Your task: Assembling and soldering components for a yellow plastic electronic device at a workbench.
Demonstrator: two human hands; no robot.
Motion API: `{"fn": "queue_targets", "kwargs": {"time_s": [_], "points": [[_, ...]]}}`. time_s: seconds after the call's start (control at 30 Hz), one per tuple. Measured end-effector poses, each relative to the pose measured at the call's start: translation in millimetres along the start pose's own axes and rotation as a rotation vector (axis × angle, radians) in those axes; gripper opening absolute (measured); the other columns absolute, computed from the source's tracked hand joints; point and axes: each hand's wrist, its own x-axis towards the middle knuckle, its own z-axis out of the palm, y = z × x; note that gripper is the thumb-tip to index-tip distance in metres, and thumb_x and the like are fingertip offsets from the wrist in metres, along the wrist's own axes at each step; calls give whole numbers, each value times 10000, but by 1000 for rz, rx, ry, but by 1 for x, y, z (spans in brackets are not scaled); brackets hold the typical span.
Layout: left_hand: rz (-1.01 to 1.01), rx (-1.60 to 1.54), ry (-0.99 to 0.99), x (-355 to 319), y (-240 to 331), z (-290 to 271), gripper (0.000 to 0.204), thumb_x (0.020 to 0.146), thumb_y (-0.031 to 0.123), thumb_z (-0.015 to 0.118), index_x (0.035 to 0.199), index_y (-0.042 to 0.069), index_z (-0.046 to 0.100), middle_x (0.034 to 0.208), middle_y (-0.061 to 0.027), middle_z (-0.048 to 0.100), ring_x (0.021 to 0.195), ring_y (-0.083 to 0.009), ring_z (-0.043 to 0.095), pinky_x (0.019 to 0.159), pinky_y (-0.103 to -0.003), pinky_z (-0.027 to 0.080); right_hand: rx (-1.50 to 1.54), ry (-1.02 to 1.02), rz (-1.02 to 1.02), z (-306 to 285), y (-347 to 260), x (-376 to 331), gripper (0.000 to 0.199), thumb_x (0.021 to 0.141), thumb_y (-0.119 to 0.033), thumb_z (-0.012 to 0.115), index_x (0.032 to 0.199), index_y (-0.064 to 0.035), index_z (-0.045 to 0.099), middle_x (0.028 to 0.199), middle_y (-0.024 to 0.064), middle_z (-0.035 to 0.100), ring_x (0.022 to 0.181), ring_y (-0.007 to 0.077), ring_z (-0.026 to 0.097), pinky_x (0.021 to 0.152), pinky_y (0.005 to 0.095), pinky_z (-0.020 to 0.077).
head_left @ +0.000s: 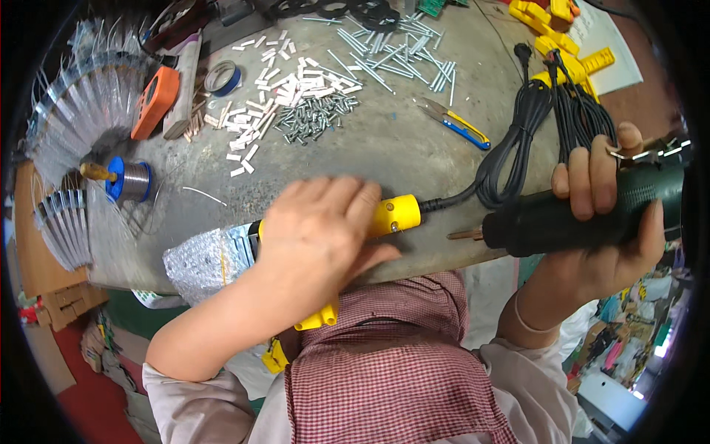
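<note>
My left hand (314,222) is closed around a yellow-handled corded tool (400,214) lying across the table's near edge. Clear bubble wrap (203,263) covers the tool's left end, and a black cord leaves its right end. Two small screw spots show on the yellow handle, while my fingers hide its middle. Over on the right, my right hand (599,189) grips a dark green electric screwdriver (547,222). Its bit (466,235) points left toward the handle, with a gap between them. Below my left wrist is another yellow handle part (319,318).
Beyond my hands lie a heap of screws (310,118), white ceramic pieces (259,111), metal rods (392,55) and a yellow-blue cutter (455,124). Bundled black cords (510,140) lie right. A solder spool (134,180), tape roll (222,78) and bubble-wrapped pieces (89,96) are left.
</note>
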Motion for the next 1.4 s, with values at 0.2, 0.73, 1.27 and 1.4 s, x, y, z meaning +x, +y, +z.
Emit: {"fn": "queue_targets", "kwargs": {"time_s": [0.2,0.73,1.27,1.4], "points": [[-181,-218,-183,-1,12,7,372,708,306,793,909,45,620,767,-86,601,714,-281,621,642,-389,490,22,-20,-32,13,8,-1,621,893,-387,520,1302,56,370,790,17,444,674,107,406,688,286,377],[-230,-345,-142,-5,7,12,368,733,335,755,863,50,562,783,-98,582,732,-296,615,631,-398,493,-145,-193,-77,45,35,10,677,867,-478,548,1289,31,401,797,18,460,660,107,436,686,293,391],[-297,-436,-209,-6,9,20,324,715,194,746,938,37,571,890,-95,578,884,-285,577,735,-362,484,-372,-421,107,72,46,14,580,750,-505,754,955,-103,390,674,0,535,505,116,520,544,259,456],[-278,-379,-279,-6,11,20,314,718,213,746,945,58,594,912,-63,585,913,-236,572,756,-313,475,-305,-495,44,69,59,17,562,763,-501,738,940,-99,387,661,-2,522,489,107,502,526,250,444]]}}
